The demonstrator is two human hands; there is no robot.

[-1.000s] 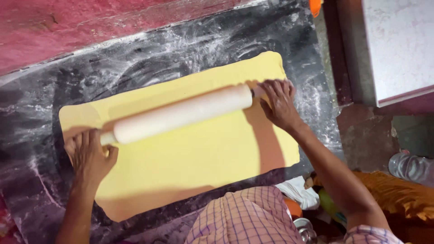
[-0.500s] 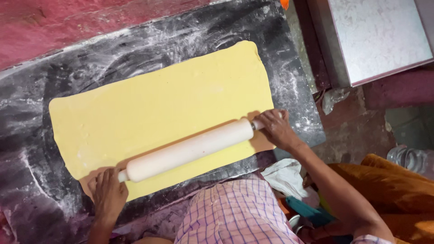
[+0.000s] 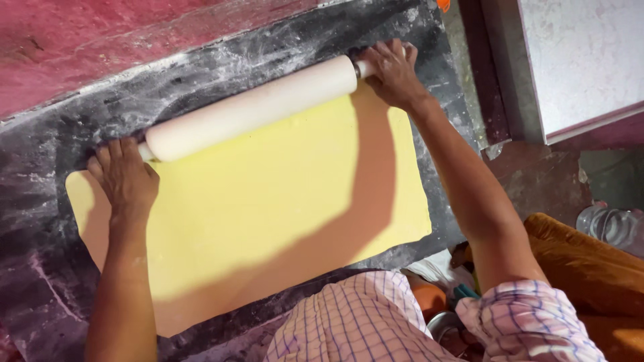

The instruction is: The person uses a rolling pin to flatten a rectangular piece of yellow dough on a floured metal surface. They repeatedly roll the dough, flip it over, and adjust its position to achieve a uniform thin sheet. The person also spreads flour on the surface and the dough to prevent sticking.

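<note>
While both hands sit on the pin's ends, I log one white rolling pin lying at the far edge of one yellow dough sheet, upper middle of the frame. Long axis of the pin runs diagonally, lower left to upper right, roughly along the sheet's top edge. My left hand is left of centre, palm down, fingers curled over the pin's left handle stub. My right hand is at upper right, fingers closed over the right handle stub. The pin's barrel lies between the two hands, touching the dough's far margin; most of the sheet spreads toward the lower frame, nearer my body. Neither hand is nearer, one per end. The sheet rests on one dark floured slab. One grey metal box at upper right, well apart. One clear jar at right edge, near an orange cloth.
</note>
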